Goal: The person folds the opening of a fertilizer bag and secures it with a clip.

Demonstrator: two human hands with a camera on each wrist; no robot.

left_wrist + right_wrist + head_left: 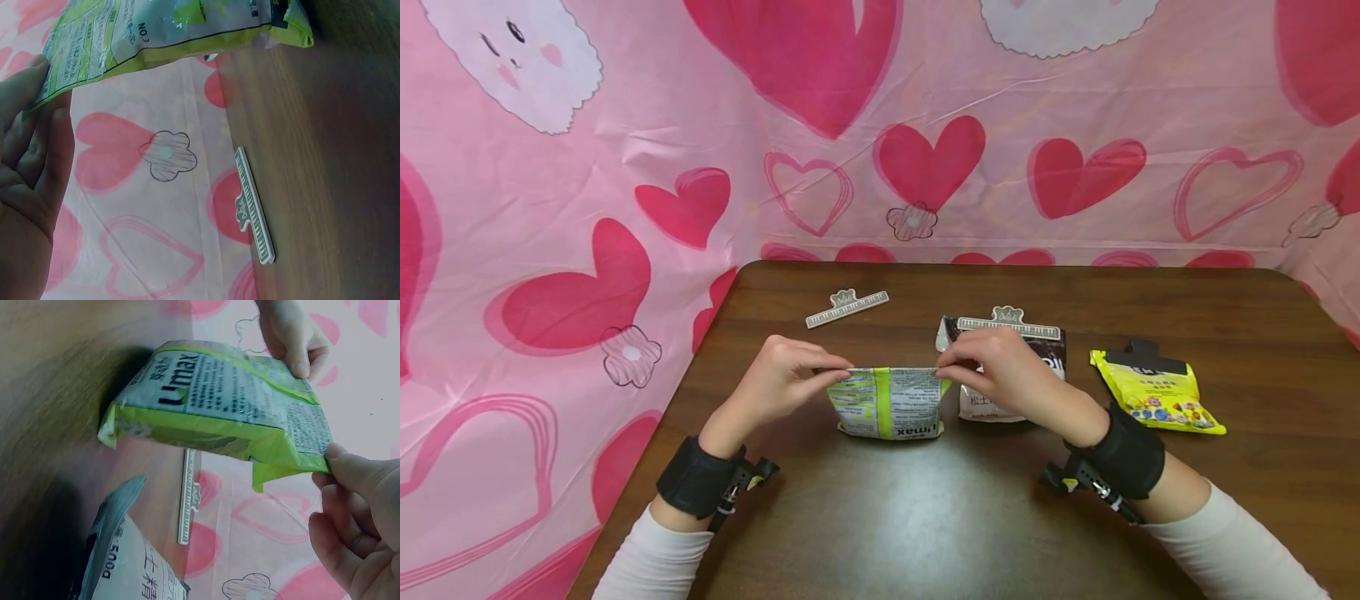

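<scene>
A green and white printed bag (891, 408) stands on the table, its top edge stretched between both hands. My left hand (782, 375) pinches the top left corner between thumb and fingers. At the opposite corner, my right hand (1000, 371) pinches the top edge the same way. Both pinches also show in the right wrist view, where the bag (212, 394) has its printed back and green side visible. Behind it on the table lies a flat, grey-white clip (847, 308) with a piano-key pattern, also seen in the left wrist view.
Partly behind my right hand is a dark and pale bag (1048, 346) with a piano-key clip (1009, 323) across its top. Farther right lies a yellow bag (1157, 392) with a black clip (1145, 358). A pink heart-patterned cloth (820, 192) hangs behind the wooden table (865, 517).
</scene>
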